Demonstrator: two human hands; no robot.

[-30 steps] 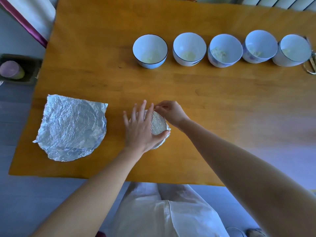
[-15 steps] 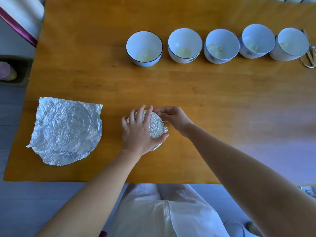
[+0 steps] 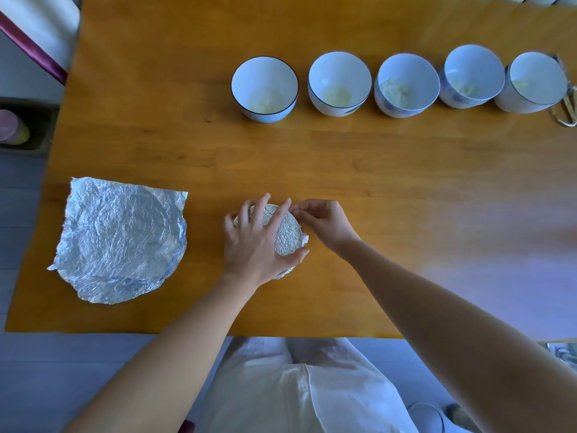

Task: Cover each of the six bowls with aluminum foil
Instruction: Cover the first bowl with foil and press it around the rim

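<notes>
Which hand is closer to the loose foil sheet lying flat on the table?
Left. The left hand lies on the foil-covered bowl, just right of the sheet; the right hand is beyond the bowl's far side.

Row of open bowls (image 3: 406, 85) is walling off the far side of the counter (image 3: 406, 198), packed close, barely any gaps; twine loop (image 3: 566, 110) is crowding its right end. A wide bare band is running between the row and the near things. Foil sheet (image 3: 121, 239) is lying flat at near left, low, easy to pass over. Covered bowl (image 3: 287, 235) is taking up near centre, left hand (image 3: 253, 242) pressing on top, right hand (image 3: 324, 223) pinching its far rim. A bare strip is separating sheet and bowl. The near right is lying open.
</notes>
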